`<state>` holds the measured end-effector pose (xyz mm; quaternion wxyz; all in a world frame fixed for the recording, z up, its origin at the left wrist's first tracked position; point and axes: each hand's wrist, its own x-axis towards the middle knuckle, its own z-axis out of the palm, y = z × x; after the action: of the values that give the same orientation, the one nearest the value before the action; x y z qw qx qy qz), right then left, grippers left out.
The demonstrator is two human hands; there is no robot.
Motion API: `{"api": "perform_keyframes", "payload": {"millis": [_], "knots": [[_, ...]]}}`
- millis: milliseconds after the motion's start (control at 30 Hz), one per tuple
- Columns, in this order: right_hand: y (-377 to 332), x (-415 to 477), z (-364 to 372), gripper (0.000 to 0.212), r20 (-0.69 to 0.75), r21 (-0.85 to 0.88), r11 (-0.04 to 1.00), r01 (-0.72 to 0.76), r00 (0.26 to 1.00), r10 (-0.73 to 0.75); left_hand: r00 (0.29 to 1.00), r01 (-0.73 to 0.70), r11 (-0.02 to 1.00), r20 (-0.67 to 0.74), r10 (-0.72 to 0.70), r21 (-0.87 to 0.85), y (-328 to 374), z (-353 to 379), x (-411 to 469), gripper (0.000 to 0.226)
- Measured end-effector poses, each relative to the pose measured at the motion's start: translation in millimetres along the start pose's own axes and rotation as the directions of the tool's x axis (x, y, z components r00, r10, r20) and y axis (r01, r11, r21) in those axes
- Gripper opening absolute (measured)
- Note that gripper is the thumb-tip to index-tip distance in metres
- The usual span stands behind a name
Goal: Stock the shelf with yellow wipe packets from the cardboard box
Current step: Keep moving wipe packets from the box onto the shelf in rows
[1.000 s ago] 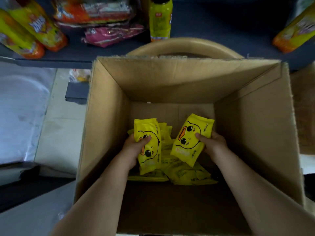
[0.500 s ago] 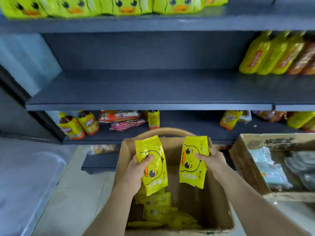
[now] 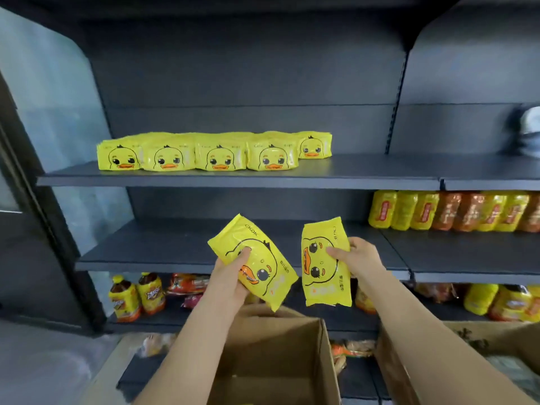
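My left hand grips a yellow wipe packet with a duck face, tilted to the right. My right hand grips a second yellow duck packet, held upright with the face turned sideways. Both packets hang above the open cardboard box, in front of the middle shelf. On the upper dark shelf a row of several yellow duck packets stands at the left half. The box's inside is hidden from here.
A second cardboard box stands at the right. Yellow and orange bagged goods fill the right of the middle shelf. Bottles and snack bags sit on the bottom shelf. The upper shelf's right half holds only a blurred pale object.
Both hands have lifted the two packets out of the box and up in front of the middle shelf. My view has swung up from the box to the upper shelf.
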<state>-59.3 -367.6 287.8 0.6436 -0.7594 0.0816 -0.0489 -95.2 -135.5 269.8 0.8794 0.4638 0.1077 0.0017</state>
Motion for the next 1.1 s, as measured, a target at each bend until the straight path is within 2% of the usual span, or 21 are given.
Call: {"api": "perform_keyframes", "payload": {"millis": [133,267,433,633,733,833,967,1100], "knots": [[-37.7,17.9,-7.3,0.014,-0.03,0.011,0.997,0.07,0.997,-0.07,0.996,-0.067,0.995,0.06,0.071,-0.068,36.1,30.6,17.2,0.034],[-70.9,43.9,-7.1,0.015,-0.075,0.019,0.994,0.107,0.992,-0.105,0.99,-0.038,0.988,0.128,0.057,-0.151,67.4,54.0,45.3,0.033],[-103.4,84.2,-9.8,0.013,-0.101,-0.13,0.971,0.2,0.972,-0.213,0.972,-0.039,0.981,0.221,0.081,-0.188,96.6,80.7,85.7,0.032],[-136.3,138.0,-21.7,0.019,-0.084,-0.327,0.918,0.224,0.961,-0.264,0.973,-0.023,0.975,0.22,0.072,-0.219,116.7,106.7,130.1,0.034],[-148.0,172.3,-24.2,0.022,-0.043,-0.425,0.873,0.238,0.958,-0.282,0.973,-0.048,0.973,0.211,0.097,-0.227,123.2,120.5,152.8,0.03],[-157.2,214.6,-25.1,0.026,0.006,-0.525,0.811,0.257,0.954,-0.298,0.973,-0.072,0.97,0.198,0.12,-0.233,127.1,137.5,174.7,0.016],[-172.8,286.6,-23.4,0.034,0.121,-0.662,0.679,0.318,0.939,-0.323,0.973,-0.129,0.961,0.156,0.171,-0.246,131.5,165.2,207.9,0.01],[-185.8,365.4,-11.8,0.055,0.265,-0.735,0.533,0.42,0.9,-0.345,0.973,-0.178,0.945,0.092,0.21,-0.273,140.2,191.8,244.0,0.01]]}}
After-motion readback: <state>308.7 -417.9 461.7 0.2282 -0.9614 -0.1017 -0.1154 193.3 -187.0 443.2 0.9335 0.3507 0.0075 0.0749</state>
